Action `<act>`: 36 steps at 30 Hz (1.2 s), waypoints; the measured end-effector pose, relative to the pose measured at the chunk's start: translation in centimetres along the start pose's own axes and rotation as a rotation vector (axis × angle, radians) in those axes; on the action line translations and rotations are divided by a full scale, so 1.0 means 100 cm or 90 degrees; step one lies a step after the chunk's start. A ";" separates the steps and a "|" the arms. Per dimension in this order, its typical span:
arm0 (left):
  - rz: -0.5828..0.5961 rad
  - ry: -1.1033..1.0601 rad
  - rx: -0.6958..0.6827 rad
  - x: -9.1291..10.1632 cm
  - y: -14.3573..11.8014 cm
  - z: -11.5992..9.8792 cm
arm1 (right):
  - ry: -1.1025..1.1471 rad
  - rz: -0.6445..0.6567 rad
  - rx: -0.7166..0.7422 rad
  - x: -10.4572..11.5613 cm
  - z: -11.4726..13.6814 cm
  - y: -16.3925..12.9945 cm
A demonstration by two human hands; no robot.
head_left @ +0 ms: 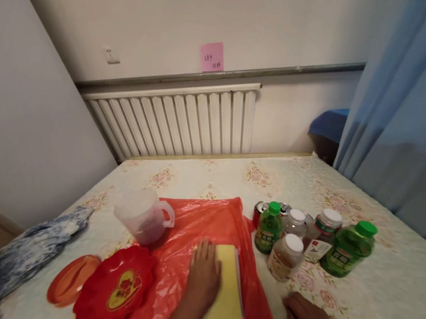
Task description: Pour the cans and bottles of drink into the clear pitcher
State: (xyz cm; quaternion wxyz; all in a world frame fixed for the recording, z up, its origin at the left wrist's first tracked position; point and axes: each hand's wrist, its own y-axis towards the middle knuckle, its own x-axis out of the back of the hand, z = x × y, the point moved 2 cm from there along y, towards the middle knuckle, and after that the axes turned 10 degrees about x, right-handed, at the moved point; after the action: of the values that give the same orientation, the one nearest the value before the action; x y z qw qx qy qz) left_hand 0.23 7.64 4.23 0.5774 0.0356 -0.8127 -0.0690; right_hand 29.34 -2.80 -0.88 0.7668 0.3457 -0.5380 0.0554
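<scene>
My left hand (205, 271) lies flat on a folded yellow cloth (229, 297) with purple-stitched edges, its fingers stretched out. Beneath the cloth spreads a red plastic bag (189, 212). At the lower right, my right hand (308, 317) rests on the tablecloth in a loose fist, partly cut off by the frame, and no object shows in it. Nearest to it stands a small bottle with a white cap (286, 258). Left of my left hand is a red scalloped plate (122, 289) with a gold heart. A translucent measuring jug (141, 216) stands behind the plate.
Several bottles, including a green one (347, 251), and some cans (260, 210) cluster on the right. An orange dish (73, 281) and a blue-white patterned cloth (30, 258) lie left. Behind the flowered table (219, 172) is a radiator (183, 124); a blue curtain (413, 122) hangs right.
</scene>
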 end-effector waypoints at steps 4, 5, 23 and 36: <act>0.000 0.088 -0.015 -0.020 -0.040 0.011 | -0.017 0.005 -0.001 0.009 0.009 0.006; -0.012 0.096 -0.023 -0.022 -0.044 0.012 | -0.020 0.002 0.001 0.011 0.011 0.007; -0.049 0.109 -0.038 -0.015 -0.050 0.011 | -0.051 0.000 -0.030 0.011 0.015 0.008; 0.010 0.117 -0.001 -0.007 -0.050 0.005 | -0.047 -0.010 -0.043 0.012 0.015 0.011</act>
State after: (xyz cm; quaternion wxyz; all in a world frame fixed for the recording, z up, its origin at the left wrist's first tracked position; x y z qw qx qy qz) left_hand -0.14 2.79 2.61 0.6504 0.0353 -0.7563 -0.0615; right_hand 28.15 -3.21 0.93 0.7580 0.3253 -0.5650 0.0185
